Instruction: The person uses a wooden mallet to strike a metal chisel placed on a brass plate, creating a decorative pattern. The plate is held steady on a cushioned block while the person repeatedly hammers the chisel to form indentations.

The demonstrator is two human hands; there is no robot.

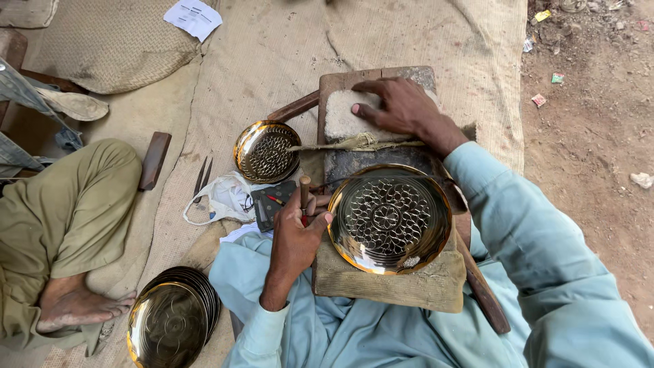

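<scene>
A round brass plate [389, 217] with a cut floral pattern lies on a wooden board [381, 284] on my lap. My left hand [295, 235] rests against the plate's left rim and grips a short wooden-handled tool [304, 189] that stands upright. My right hand [398, 105] reaches forward, fingers spread flat on a pale stone-like block [339, 121] atop the dark wooden bench [359, 162]. A second pierced brass plate [266, 151] lies left of the bench.
A stack of brass plates [173, 319] sits at lower left by another person's bare foot [76, 304] and olive trouser leg. Metal dividers [202, 176], a wooden bar [154, 159], a white plastic bag [225, 197] and a paper [193, 17] lie on the woven mat. Bare dirt lies right.
</scene>
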